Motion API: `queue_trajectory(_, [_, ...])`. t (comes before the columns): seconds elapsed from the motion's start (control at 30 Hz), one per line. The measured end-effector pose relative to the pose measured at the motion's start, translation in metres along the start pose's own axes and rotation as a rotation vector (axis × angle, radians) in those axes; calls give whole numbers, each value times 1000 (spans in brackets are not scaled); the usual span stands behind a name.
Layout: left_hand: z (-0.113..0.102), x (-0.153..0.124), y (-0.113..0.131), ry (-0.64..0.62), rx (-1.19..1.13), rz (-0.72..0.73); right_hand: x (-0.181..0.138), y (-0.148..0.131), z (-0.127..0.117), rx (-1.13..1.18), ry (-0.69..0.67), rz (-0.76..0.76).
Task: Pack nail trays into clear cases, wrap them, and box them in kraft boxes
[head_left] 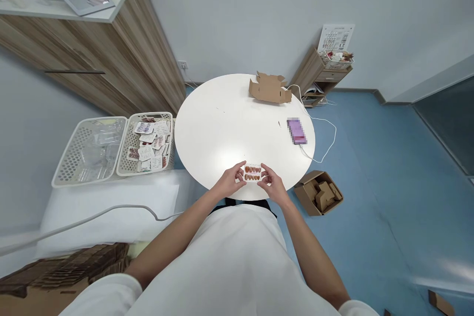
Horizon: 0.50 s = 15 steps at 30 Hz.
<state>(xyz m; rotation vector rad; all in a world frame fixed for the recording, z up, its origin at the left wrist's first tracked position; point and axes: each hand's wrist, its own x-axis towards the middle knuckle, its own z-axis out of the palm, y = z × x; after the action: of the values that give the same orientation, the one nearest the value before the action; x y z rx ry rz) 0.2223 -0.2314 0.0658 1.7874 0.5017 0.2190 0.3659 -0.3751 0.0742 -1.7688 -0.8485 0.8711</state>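
Near the front edge of the round white table (207, 123), a small card of press-on nails (252, 173) is held level between both hands. It carries two rows of orange-brown nails. My left hand (232, 180) pinches its left end, and my right hand (271, 183) pinches its right end. Toward the back of the table lies an unfolded brown cardboard box (270, 89). A purple, pixelated phone-like thing (296, 131) with a white cable lies on the right side.
Left of the table, a white basket (172, 150) holds several nail cards; another basket (62, 160) holds clear plastic pieces. A carton (311, 207) of cardboard scraps stands on the floor at right. A white cable loops beyond the table's right edge.
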Motion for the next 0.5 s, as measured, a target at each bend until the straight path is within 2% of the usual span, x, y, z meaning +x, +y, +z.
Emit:
queue_trajectory(0.23, [4, 8, -3, 11, 8, -21, 5, 6, -8, 11, -26, 23])
queue_trajectory(0.5, [14, 28, 4, 57, -4, -38, 25, 17, -29, 15, -65, 2])
